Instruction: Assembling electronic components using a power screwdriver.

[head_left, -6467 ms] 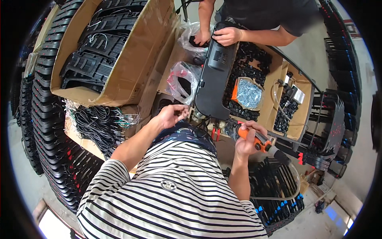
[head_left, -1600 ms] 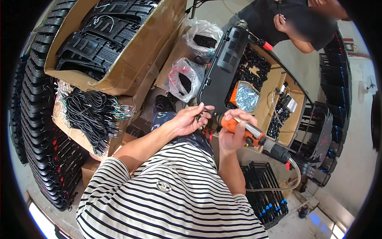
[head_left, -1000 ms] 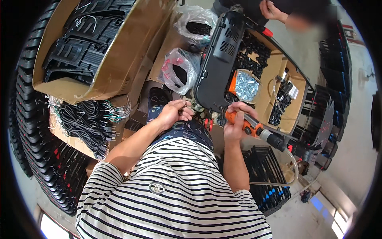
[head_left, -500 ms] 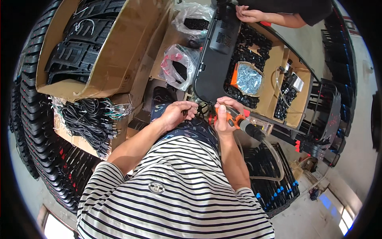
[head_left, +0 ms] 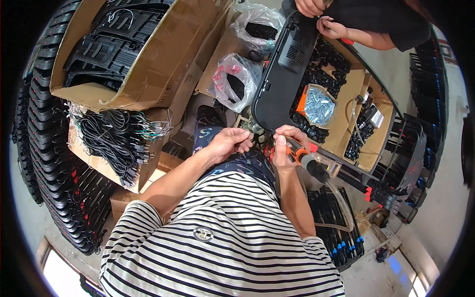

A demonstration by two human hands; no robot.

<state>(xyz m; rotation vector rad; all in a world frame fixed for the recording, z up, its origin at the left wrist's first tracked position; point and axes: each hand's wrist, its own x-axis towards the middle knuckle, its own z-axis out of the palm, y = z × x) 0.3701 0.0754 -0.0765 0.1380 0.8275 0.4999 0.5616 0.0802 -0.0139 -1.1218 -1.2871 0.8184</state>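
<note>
Head view: your left hand curls, fingertips close together, though whether they hold anything is unclear. Your right hand grips the orange power tool beside the black panel; a co-worker's hands are near the panel's far end.

Number of each kind of thing in view.
Hands: four, the wearer's left hand and right hand, plus two co-worker's hands; one orange power tool; one black panel; two plastic bags; one orange box. Metal pieces and black cables: many, too crowded to count.
</note>
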